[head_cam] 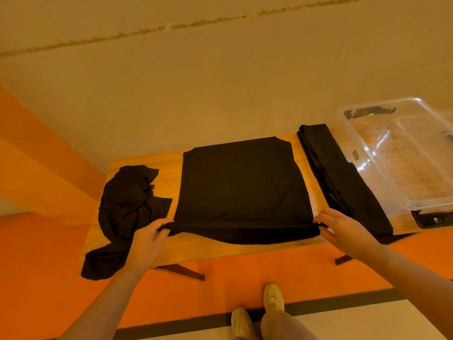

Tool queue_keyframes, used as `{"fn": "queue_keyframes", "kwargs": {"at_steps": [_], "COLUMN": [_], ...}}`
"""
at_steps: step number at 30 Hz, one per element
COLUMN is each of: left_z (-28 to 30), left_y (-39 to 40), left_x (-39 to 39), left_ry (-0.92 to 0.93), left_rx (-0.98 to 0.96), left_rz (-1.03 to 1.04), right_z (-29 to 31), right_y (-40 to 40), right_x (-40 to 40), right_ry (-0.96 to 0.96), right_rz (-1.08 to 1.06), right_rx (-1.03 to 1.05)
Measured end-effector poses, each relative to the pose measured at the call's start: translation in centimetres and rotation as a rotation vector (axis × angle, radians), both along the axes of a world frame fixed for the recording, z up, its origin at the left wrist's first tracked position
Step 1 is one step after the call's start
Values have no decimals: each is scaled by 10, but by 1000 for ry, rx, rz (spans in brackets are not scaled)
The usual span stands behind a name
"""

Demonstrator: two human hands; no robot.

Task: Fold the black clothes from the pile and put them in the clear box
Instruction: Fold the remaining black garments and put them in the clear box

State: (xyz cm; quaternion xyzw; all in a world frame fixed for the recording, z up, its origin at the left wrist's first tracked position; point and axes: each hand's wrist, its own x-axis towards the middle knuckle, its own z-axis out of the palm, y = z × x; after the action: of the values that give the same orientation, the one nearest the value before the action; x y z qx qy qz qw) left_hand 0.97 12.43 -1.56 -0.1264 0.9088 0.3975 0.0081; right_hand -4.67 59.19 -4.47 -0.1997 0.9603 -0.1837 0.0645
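Both hands pinching near hem corners of flat black shirt [242, 187] mid wooden worktop [302, 153]: left hand [148, 238], right hand [343, 229]. Crumpled black pile [127, 204] left, folded black stack [343, 177] beside clear plastic box [402, 153]. Risk: uneven lift skews fold; slack hem bunches

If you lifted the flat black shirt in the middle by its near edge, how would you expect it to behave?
The shirt is probably floppy: its near edge sags between the left hand and right hand. It looks light, since fingertip pinches raise it. Likely it will drape and lose its fold unless supported, like the crumpled pile.
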Motion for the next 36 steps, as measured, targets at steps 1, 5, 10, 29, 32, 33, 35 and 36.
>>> {"fn": "queue_keyframes", "kwargs": {"at_steps": [1,5,10,29,32,33,35,36], "left_z": [0,-2,-11,-8,-8,-7,-5,-4], "left_y": [0,3,-4,-4,-6,-7,-6,-6], "left_x": [1,11,21,49,51,53,55,55], "left_ry": [-5,-27,-46,2,-6,-8,1,10], "left_rx": [-15,-55,-97,-160,-161,-156,-156,-158], "left_rz": [-16,-100,-164,-197,-201,-200,-191,-188], "right_z": [0,1,14,32,28,28,31,32], "right_y": [3,16,15,9,2,1,0,-1], "right_x": [3,15,27,70,74,74,73,73], "right_ry": [-8,-126,-414,-376,-169,-113,-31,3], "right_rz": [-6,-122,-435,-375,-295,-299,-311,-300], "right_rx": [61,175,-300,-417,-202,-192,-196,-207]}}
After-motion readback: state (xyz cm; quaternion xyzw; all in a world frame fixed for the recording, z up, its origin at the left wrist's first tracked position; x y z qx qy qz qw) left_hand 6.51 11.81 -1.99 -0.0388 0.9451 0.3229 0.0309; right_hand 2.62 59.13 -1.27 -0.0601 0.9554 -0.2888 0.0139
